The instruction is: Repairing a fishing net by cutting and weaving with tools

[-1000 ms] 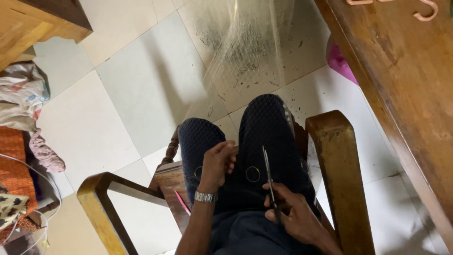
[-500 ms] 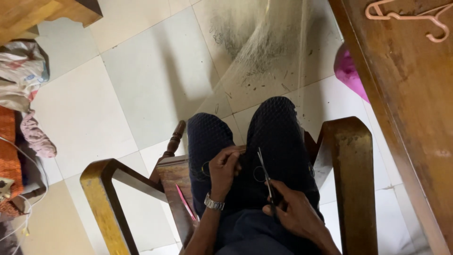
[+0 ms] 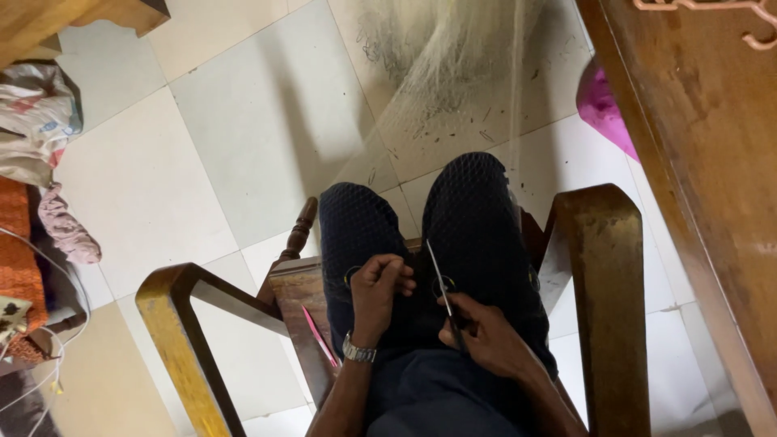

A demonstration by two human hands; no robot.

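Note:
I sit in a wooden armchair [image 3: 603, 267] and look down at my lap in dark trousers. My left hand [image 3: 379, 290] rests on my left thigh with its fingers curled together, pinching something too small to make out. A metal watch is on that wrist. My right hand [image 3: 486, 340] grips a thin dark pointed tool [image 3: 441, 291] whose tip slants up toward my knees. Fine pale netting [image 3: 453, 57] stretches from my lap out over the tiled floor.
A wooden table [image 3: 704, 137] runs down the right side, with a pink hanger [image 3: 712, 10] on it and a magenta object [image 3: 603, 105] beneath its edge. Clothes [image 3: 36, 121] and an orange cloth [image 3: 16, 243] lie at the left. A pink stick [image 3: 320, 336] lies on the chair seat.
The view has tilted so my lap sits lower and more centred. My left hand has curled tighter and moved closer to the tool in my right hand.

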